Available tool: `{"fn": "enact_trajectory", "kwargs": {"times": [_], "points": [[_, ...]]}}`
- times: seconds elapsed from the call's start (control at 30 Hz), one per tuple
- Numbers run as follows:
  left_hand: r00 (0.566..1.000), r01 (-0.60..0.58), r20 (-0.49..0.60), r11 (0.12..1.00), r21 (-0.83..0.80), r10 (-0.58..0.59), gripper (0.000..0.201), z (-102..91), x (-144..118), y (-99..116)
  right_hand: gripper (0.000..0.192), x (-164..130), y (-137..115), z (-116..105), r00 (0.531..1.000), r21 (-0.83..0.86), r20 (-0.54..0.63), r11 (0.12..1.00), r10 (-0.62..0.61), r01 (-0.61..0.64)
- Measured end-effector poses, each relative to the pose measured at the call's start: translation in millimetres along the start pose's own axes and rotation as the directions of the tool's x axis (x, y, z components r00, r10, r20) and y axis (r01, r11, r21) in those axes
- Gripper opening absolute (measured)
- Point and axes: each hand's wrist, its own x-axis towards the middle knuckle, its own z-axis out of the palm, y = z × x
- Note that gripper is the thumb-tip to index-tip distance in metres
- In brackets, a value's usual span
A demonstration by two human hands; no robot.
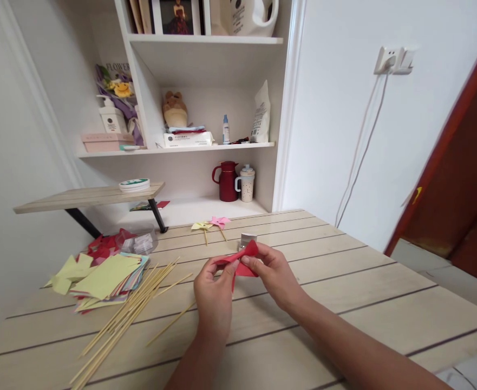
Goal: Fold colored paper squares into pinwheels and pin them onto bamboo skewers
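Note:
A piece of red paper (244,259) is held above the wooden table (344,281), folded at its corners. My left hand (214,295) pinches its left side between thumb and fingers. My right hand (273,273) grips its right side and upper corner. Just behind the paper stands a small shiny metal object (248,239). Two finished paper pinwheels, a yellow one (202,226) and a pink one (219,221), lie further back on the table.
Several thin bamboo sticks (128,314) lie at the left front. A stack of coloured paper squares (106,279), red scraps (102,245) and a clear plastic box (138,241) sit at the left. Shelves with a red jug (226,181) stand behind.

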Motion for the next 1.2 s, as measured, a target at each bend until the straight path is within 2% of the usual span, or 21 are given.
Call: {"fn": "enact_trajectory", "kwargs": {"times": [0.17,0.27,0.37,0.47,0.57,0.67,0.73,1.03,1.2], "points": [[0.997,-0.061,-0.039,0.989,0.136,0.067,0.009,0.0,-2,4,0.015,-1,-3,0,0.999,-0.059,-0.039,0.998,-0.005,0.003],[0.979,-0.183,-0.046,0.957,0.227,0.198,0.004,-0.3,-4,7,0.013,-4,-9,2,0.995,-0.168,-0.071,0.984,-0.072,0.059],[0.941,-0.331,0.011,0.915,0.232,0.338,0.007,-2.0,-7,5,0.013,-6,-13,5,0.983,-0.272,-0.105,0.955,-0.151,0.118],[0.853,-0.516,0.088,0.803,0.297,0.515,0.011,-4.9,-8,4,0.011,-7,-13,5,0.982,-0.234,-0.096,0.962,-0.163,0.137],[0.717,-0.673,0.15,0.621,0.403,0.681,0.013,-7.4,-9,7,0.003,-7,-10,2,0.988,-0.055,-0.061,0.989,-0.143,0.14],[0.615,-0.742,0.17,0.493,0.455,0.77,0.016,-8.5,-11,12,0.006,-8,-10,-2,0.986,0.022,-0.045,0.986,-0.162,0.163],[0.583,-0.758,0.174,0.454,0.468,0.794,0.017,-8.6,-13,13,0.009,-8,-11,-4,0.98,-0.008,-0.042,0.981,-0.195,0.195],[0.564,-0.765,0.19,0.422,0.487,0.804,0.019,-8.5,-15,15,0.012,-6,-19,-10,0.938,-0.201,-0.057,0.924,-0.342,0.325],[0.547,-0.767,0.214,0.382,0.515,0.809,0.02,-9.6,-15,17,0.015,-6,-21,-10,0.877,-0.241,0.003,0.851,-0.48,0.467]]}}
